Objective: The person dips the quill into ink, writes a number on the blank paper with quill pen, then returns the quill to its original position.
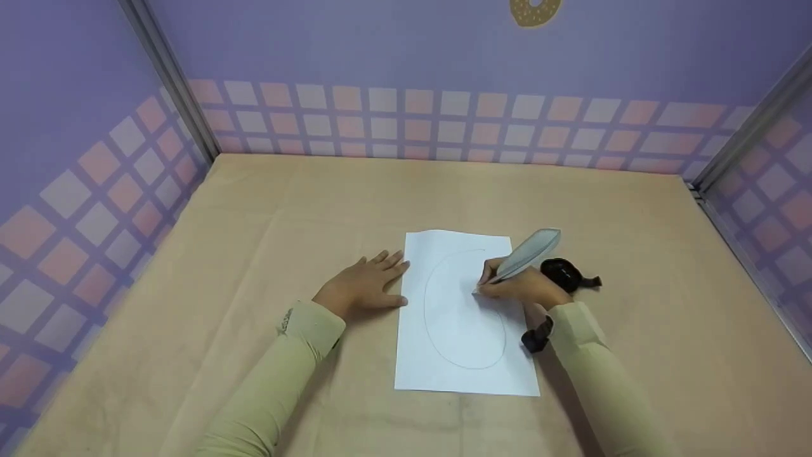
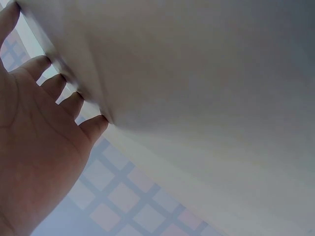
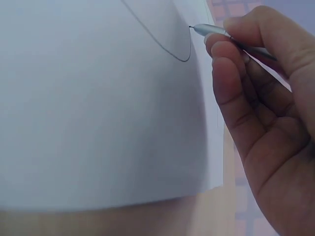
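Note:
A white sheet of paper (image 1: 466,343) lies on the tan table (image 1: 254,254), with a thin oval line drawn on it. My right hand (image 1: 520,285) grips a grey feather-shaped pen (image 1: 528,252), its tip on the paper near the oval's right side. In the right wrist view the pen's tip (image 3: 193,27) touches the sheet (image 3: 98,123) at the end of a curved line. My left hand (image 1: 365,282) lies flat and open on the table, fingertips at the paper's left edge. The left wrist view shows that hand (image 2: 39,147) with its fingers (image 2: 93,125) spread against the table.
A small black object (image 1: 564,274) sits on the table just right of the sheet, behind my right hand. Purple walls with a checkered band (image 1: 406,120) enclose the table on three sides. A black strap (image 1: 538,335) is on my right wrist.

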`<state>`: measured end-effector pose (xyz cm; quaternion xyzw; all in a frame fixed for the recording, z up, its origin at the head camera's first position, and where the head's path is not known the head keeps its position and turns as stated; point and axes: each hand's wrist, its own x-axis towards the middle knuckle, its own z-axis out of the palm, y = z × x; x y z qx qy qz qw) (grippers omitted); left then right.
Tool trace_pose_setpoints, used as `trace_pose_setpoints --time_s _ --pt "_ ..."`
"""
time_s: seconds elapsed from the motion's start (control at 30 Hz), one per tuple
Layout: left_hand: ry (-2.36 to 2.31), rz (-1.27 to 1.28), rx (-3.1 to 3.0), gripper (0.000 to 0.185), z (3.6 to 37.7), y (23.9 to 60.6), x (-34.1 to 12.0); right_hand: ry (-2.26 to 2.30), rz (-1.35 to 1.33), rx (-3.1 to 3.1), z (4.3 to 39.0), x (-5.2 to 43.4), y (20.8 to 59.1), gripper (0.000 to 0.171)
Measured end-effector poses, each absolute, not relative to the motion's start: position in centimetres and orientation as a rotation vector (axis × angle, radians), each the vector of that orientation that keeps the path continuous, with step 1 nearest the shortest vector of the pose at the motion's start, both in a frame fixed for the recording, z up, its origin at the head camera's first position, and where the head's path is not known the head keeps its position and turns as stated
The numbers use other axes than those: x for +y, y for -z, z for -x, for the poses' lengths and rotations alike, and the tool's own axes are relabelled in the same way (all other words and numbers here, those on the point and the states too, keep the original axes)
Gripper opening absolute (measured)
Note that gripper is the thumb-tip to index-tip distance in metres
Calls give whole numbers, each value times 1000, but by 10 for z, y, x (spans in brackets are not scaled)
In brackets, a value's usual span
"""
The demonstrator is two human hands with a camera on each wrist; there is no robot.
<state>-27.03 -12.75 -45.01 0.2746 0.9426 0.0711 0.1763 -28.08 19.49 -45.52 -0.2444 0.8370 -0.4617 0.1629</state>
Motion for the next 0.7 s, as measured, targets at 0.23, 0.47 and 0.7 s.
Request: trace_pose_setpoints --time_s 0.23,0.47,0.7 --pt "-194 -782 2667 79 271 451 -128 1347 667 2372 283 190 457 14" --pt "-192 -793 2673 78 271 451 -128 1346 698 2361 283 185 457 14" --pt "-207 -783 2670 78 271 451 -128 1323 704 2378 283 181 457 11"
